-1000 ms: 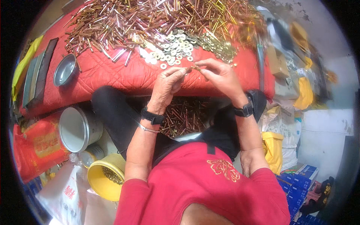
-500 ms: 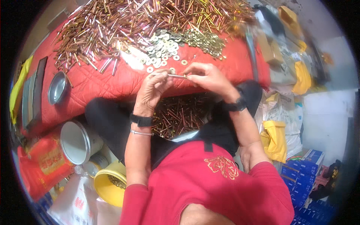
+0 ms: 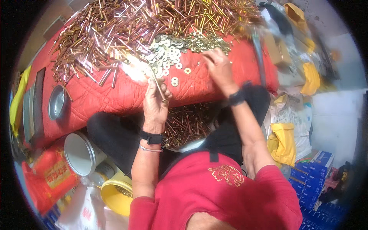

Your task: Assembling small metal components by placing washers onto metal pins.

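My left hand (image 3: 156,101) is closed on a long thin metal bolt (image 3: 158,87), which slants up past the fingertips with its wider end toward the palm. My right hand (image 3: 220,69) has its fingers bent and drawn together at the near edge of a heap of small brass-coloured nuts (image 3: 199,43); anything between them is hidden. Left of that heap lies a pile of flat round washers (image 3: 163,53), and a few loose washers (image 3: 174,81) rest on the red quilted cover (image 3: 122,91) between my hands.
A big heap of coppery bolts (image 3: 153,19) covers the far side. More bolts (image 3: 188,122) lie below, between my legs. At left are a metal bowl (image 3: 56,102), a white bucket (image 3: 79,154) and a yellow bucket (image 3: 117,197). Blue boxes (image 3: 310,180) stand at lower right.
My hands have separated. My right hand has moved away and up to the nuts, while my left hand has come slightly nearer and turned the bolt from level to steeply slanted.
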